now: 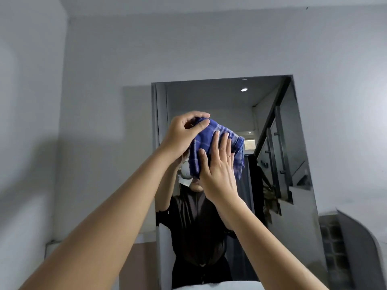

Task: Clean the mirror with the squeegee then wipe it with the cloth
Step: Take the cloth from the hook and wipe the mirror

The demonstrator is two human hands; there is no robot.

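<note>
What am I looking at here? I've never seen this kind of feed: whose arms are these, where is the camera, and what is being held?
There is no machine here. One wide-angle camera sits on a person's head, so the two bare arms reaching up from the bottom edge are that person's own. They stand facing a tall rectangular wall mirror set on a pale grey wall; the dark-clothed figure in the glass is their reflection. Both hands are on a blue checked cloth held up in front of the mirror. The left hand pinches its upper edge, and the right hand lies flat against it with fingers spread. I cannot tell whether the cloth touches the glass. No squeegee is in view.
</note>
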